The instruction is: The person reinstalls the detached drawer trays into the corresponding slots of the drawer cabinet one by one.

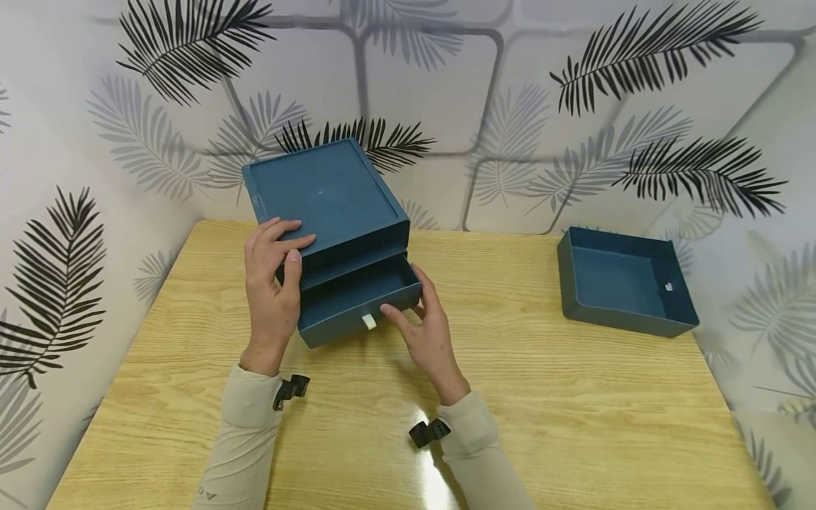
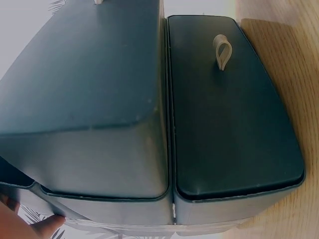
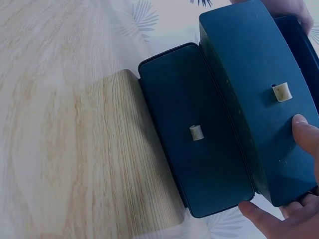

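Observation:
A dark blue drawer unit [image 1: 319, 191] stands turned at an angle at the back of the table. Its top slot has no drawer in it, and the drawer [image 1: 357, 312] below is pulled partly out, with a pale pull tab [image 1: 369, 322]. Lowest is a pushed-in drawer [image 3: 194, 119], seen in both wrist views. My left hand [image 1: 270, 290] rests on the unit's front left corner, fingers lying on the top panel. At the drawer's right front corner, my right hand [image 1: 428, 333] grips it, thumb on the front and other fingers along the side, partly hidden.
A separate blue drawer [image 1: 627, 319] lies at the table's right, its open side up. The wood-grain table [image 1: 574, 418] meets a leaf-patterned backdrop [image 1: 433, 92] right behind the unit.

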